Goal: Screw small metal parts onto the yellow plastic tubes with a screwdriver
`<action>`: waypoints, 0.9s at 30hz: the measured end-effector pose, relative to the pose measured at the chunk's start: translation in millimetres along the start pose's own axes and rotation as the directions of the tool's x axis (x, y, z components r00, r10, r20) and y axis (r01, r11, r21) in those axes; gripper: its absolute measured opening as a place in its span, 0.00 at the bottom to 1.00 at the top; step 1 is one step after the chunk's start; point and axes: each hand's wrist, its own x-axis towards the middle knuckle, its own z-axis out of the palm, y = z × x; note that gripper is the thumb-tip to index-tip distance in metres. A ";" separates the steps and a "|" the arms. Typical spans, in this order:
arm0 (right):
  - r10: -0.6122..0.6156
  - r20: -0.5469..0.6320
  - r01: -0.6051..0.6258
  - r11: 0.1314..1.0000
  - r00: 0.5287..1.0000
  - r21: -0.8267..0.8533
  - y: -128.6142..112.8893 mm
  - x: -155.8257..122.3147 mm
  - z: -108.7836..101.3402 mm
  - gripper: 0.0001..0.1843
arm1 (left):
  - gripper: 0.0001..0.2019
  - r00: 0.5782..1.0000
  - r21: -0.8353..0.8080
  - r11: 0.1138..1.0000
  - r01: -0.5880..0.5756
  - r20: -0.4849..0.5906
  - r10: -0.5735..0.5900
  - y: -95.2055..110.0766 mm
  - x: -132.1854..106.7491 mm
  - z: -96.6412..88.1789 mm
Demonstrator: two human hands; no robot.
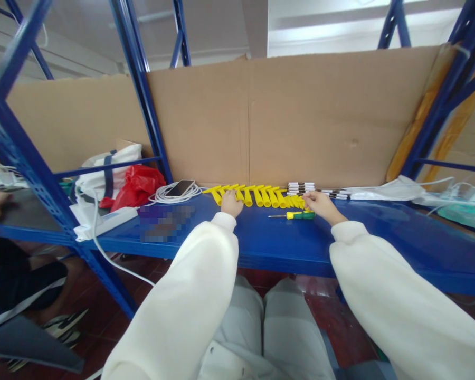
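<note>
A row of several yellow plastic handles (261,196) lies on the blue metal shelf (261,237) against a cardboard backing. My left hand (231,203) rests on the left part of the row, fingers curled over one yellow handle. My right hand (320,204) reaches the right end of the row, its fingertips pinched at the last yellow pieces. A small screwdriver with a yellow and green handle (296,215) lies on the shelf just in front of my right hand. A stack of black and white strips (301,187) sits behind the row.
A phone (180,188) lies on a coiled white cable, left of the handles. A red bag (136,184), a white bag and a power strip (106,221) crowd the left end. White plastic and cables lie at right. Another person sits at far left (8,264).
</note>
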 end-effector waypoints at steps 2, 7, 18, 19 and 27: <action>-0.004 0.001 0.004 1.000 1.000 -0.004 0.6 0.6 -0.2 0.07 | 0.27 0.999 0.025 0.999 0.038 0.010 -0.038 1.3 -2.4 -0.4; -0.017 -0.003 0.017 1.000 1.000 -0.015 1.8 2.1 0.1 0.07 | 0.27 0.961 0.014 0.961 0.277 0.004 -0.277 2.6 -5.8 -3.4; -0.014 0.006 0.014 1.000 1.000 -0.005 -2.0 0.5 1.2 0.07 | 0.29 0.898 -0.008 0.901 0.434 0.090 -0.431 -7.6 2.4 -3.9; -0.016 0.006 0.016 1.000 1.000 0.000 -2.2 0.4 1.4 0.07 | 0.27 0.899 -0.014 0.901 0.433 0.079 -0.431 -8.2 2.6 -3.7; -0.020 0.006 0.019 0.999 1.000 0.035 1.3 1.9 2.2 0.07 | 0.22 0.882 -0.084 0.880 0.468 -0.012 -0.470 -11.7 6.9 -1.8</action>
